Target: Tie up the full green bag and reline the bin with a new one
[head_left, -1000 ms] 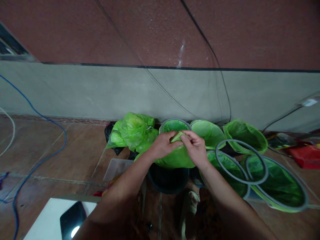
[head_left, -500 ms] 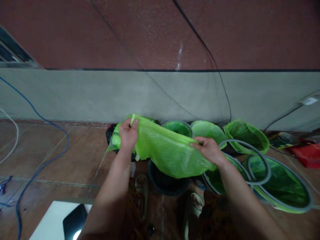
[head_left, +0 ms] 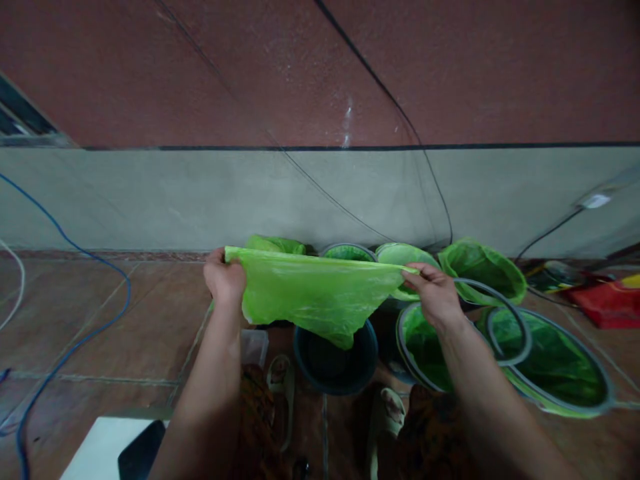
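Note:
A bright green plastic bag (head_left: 310,287) is stretched between my two hands, its upper edge pulled nearly straight. My left hand (head_left: 225,277) is closed on the bag's left end, and my right hand (head_left: 435,290) pinches its right corner. The bag's lower part sags to a point over a dark round bin (head_left: 335,373), which stands on the floor between my feet. Inside that bin no liner shows. Behind the left part of the bag lies more crumpled green plastic (head_left: 277,244).
Several bins lined with green bags stand to the right, including a wide one (head_left: 555,360). A loose grey ring (head_left: 525,337) rests across two of them. A clear plastic box (head_left: 254,347) sits left of the dark bin. A blue cable (head_left: 125,293) crosses the left floor tiles.
My hands have moved apart, the left one leftward and a little down, pulling the bag's top edge taut and more level. More of the dark bin's inside now shows.

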The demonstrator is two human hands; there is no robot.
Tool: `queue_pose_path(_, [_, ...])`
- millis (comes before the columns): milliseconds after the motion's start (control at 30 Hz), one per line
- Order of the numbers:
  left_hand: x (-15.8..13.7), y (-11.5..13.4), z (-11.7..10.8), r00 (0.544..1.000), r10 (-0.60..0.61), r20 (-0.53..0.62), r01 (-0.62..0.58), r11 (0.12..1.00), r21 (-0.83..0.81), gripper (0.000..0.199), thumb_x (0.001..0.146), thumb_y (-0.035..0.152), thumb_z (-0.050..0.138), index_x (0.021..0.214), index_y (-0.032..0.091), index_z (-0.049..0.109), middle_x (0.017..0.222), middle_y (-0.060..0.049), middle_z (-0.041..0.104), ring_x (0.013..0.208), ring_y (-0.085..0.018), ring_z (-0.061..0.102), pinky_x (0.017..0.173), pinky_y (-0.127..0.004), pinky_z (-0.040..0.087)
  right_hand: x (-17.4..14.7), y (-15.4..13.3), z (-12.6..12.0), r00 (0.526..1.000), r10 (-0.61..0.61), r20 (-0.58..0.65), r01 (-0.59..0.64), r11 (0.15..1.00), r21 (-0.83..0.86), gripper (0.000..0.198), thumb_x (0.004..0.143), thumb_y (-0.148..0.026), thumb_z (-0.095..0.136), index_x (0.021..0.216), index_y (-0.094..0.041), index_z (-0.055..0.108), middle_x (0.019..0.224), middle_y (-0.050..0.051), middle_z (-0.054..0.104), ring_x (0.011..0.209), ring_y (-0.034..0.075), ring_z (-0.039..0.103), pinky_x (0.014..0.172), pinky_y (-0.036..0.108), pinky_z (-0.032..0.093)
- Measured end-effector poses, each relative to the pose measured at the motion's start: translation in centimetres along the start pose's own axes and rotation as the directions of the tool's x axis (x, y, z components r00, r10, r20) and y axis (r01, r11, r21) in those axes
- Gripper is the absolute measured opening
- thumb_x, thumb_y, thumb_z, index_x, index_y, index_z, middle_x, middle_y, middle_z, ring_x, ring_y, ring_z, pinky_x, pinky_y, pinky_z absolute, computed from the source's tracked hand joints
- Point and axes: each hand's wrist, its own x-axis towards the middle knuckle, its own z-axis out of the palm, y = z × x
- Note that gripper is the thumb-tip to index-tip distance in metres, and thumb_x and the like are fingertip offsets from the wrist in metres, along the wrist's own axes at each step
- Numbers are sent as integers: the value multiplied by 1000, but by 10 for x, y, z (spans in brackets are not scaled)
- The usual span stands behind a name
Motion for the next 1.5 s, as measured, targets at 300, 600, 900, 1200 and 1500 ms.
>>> queue_pose_path(300, [-102,76,40,530,619,580,-656,733,-183,66,88,39,66,149,20,49,154,-16,55,144,-35,49,125,-60,25,-42,-8,59,927,-132,352,135,991,17,36,71,-56,81,80,-22,70,66,-1,67,58,14,56,57,27,46])
queue_pose_path(600, [-113,81,66,557,497,666,-352,867,-353,16,94,28,61,98,24,76,88,-4,78,83,-20,70,82,-33,55,-49,-7,80,898,-130,421,154,988,-25,54,72,-58,79,111,-23,66,95,3,74,87,20,67,81,33,53])
queue_pose_path(900, [-76,80,49,859,281,428,-66,890,-452,19,86,38,70,79,20,70,67,3,64,62,-12,54,62,-23,45,-53,19,81,885,-57,462,256,889,-381,29,89,-42,54,69,-22,61,58,-4,50,56,14,46,57,28,33])
queue_pose_path(1200, [-36,69,16,975,135,178,-30,868,-495,27,78,43,80,73,19,67,59,6,56,53,-8,46,52,-21,39,-53,30,80,937,-76,341,258,808,-529,27,85,-25,53,105,-21,71,101,9,78,81,23,70,79,38,54])
queue_pose_path(1500, [-36,66,19,986,84,144,2,857,-515,26,81,41,78,74,19,66,61,6,59,55,-8,52,56,-21,44,-137,33,108,916,-121,383,311,815,-489,57,81,-56,74,123,-21,60,116,15,71,107,33,68,94,49,56])
